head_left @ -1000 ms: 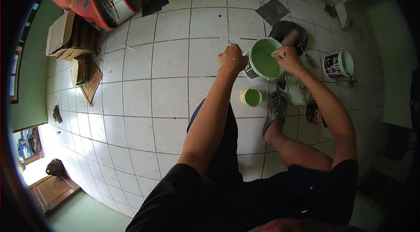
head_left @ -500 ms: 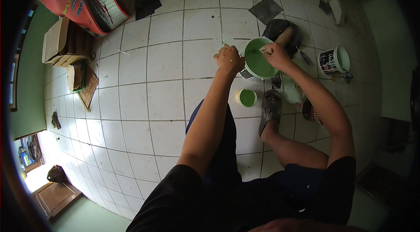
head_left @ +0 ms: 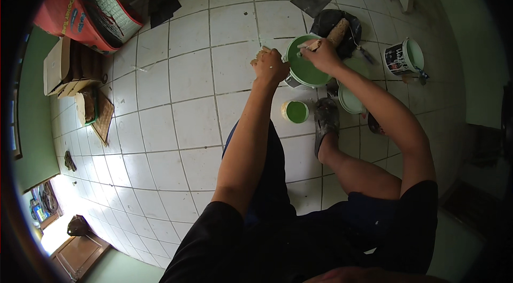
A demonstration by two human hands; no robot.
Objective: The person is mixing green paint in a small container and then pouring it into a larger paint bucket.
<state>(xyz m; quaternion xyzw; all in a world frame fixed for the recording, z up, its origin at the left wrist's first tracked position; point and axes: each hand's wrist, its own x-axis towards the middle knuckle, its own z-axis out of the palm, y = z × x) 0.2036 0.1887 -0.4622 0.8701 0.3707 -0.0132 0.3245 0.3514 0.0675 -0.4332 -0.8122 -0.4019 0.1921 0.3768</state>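
A large bucket of green paint (head_left: 309, 72) stands on the tiles in front of me. My right hand (head_left: 324, 59) is closed over its far rim, gripping a small tool with a tan handle and pale tip (head_left: 306, 45); its exact kind is unclear. My left hand (head_left: 271, 65) is just left of the bucket, fingers curled round a pale yellowish piece (head_left: 257, 59) that they partly hide. Nearer me, a small tub of green paint (head_left: 296, 112) sits on the floor. Beyond my right hand a paint roller (head_left: 337, 32) lies on black plastic.
My right foot in a dark clog (head_left: 327, 120) is beside the small tub. A pale round container (head_left: 351, 99) stands right of it. Farther right is a bucket with a dark label (head_left: 394, 60). Cardboard boxes (head_left: 59, 67) and a red padded item (head_left: 61, 8) line the left.
The view has shifted slightly, so the floor things sit a little differently. Both hands stay by the large bucket, with the right hand's tool still over the paint.
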